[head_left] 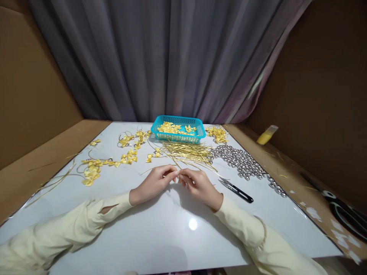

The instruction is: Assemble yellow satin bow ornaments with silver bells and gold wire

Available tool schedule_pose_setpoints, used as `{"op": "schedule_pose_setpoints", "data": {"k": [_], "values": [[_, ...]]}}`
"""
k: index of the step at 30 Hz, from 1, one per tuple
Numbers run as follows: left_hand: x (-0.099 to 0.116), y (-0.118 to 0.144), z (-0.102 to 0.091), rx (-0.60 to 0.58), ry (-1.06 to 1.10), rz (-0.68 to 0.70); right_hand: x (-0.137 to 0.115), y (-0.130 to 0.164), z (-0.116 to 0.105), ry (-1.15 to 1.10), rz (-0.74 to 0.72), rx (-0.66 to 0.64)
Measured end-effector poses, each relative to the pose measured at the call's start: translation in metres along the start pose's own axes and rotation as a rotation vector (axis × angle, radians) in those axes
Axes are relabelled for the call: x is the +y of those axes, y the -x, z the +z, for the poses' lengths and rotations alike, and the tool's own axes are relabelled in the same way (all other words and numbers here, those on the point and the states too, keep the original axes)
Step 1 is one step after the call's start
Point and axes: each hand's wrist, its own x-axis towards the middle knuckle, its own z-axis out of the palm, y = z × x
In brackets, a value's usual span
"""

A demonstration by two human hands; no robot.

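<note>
My left hand point(156, 181) and my right hand point(199, 185) meet over the middle of the white table, thumbs and fingertips pinched together. Between them is a thin gold cord point(177, 165), mostly hidden by the fingers; a short piece shows above the fingertips. Just beyond the hands lies a loose pile of gold cords point(187, 152). Black thread snips point(236, 190) rest to the right of my right hand. Several yellow ribbon bows point(129, 156), some joined on cord, lie to the left, with a ribbon flower cluster point(91, 175) nearer the table's left edge.
A blue plastic basket point(155, 131) at the back holds yellow ribbon flowers. More ribbon flowers point(218, 134) lie beside it. Many silver beads point(241, 158) spread along the right. On the cardboard at right are large scissors point(344, 214), paper scraps and a yellow tube point(266, 135).
</note>
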Motion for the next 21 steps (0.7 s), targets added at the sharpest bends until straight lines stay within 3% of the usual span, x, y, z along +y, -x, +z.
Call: {"op": "schedule_pose_setpoints", "data": {"k": [21], "values": [[-0.008,-0.003,0.001,0.093,-0.049,0.01,-0.012,-0.002,-0.001,-0.032,0.168,0.009]]}}
